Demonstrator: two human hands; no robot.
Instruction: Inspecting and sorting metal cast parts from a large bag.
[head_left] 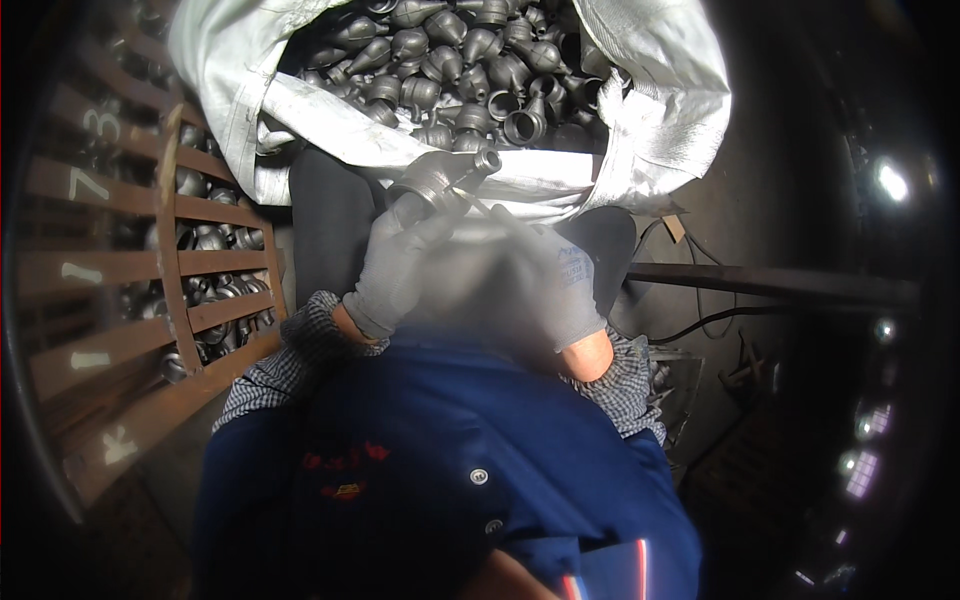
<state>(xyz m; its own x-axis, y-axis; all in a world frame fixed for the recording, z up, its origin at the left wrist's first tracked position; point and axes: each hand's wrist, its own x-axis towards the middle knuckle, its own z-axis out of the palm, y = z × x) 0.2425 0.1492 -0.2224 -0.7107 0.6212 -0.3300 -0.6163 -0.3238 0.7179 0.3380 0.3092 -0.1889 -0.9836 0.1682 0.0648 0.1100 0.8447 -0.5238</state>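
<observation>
My left hand (397, 262), in a pale grey glove, is closed round a dark grey metal pipe fitting (428, 180) with a wide body and a narrow ringed neck pointing to the upper right. My right hand (562, 275), gloved alike, is closed beside it with its fingertips toward the fitting. A thin pale sliver (472, 200) runs from those fingertips to the fitting's side; its kind I cannot make out. Just beyond my hands a large white woven sack (655, 120) gapes wide, heaped with metal fittings (480, 45) of similar shape.
At the left stands a rusty slatted metal crate (165, 265) with chalk marks, holding more fittings. A dark metal bar (780, 281) runs across the right side, with black cables (700, 320) near it. My knees (335, 215) are spread in front of the sack.
</observation>
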